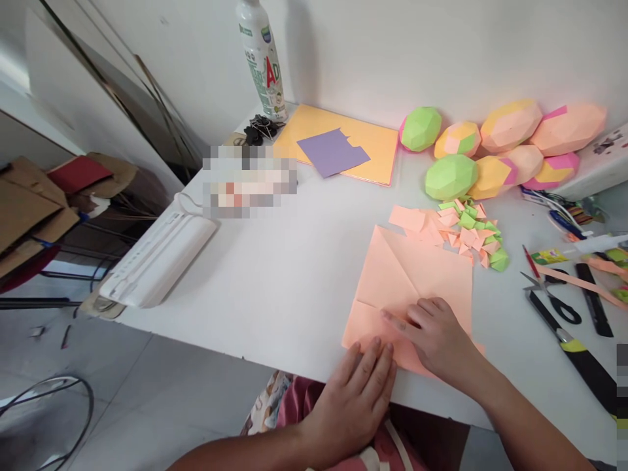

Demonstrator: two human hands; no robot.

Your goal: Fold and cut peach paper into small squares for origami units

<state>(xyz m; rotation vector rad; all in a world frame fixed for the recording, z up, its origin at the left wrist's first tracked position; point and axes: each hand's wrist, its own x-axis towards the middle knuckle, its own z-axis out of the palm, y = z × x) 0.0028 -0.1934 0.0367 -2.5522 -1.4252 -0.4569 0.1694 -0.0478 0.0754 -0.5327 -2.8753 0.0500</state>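
A peach-coloured sheet of paper [417,268] with fold creases lies on the white table [275,281] near its front edge. My right hand [436,337] rests on the sheet's lower part, fingers stretched flat and pressing the paper down. My left hand [356,389] lies at the sheet's near edge at the table's front, its fingers extended together and touching the paper. Neither hand grips anything.
Small folded peach and green paper pieces [466,229] lie behind the sheet. Coloured paper polyhedra [495,147] stand at the back right. Scissors [552,294], a cutter and paper strips lie at the right. An orange pad with a purple sheet [333,152], a bottle [260,55] and a white device [157,258] are at the left.
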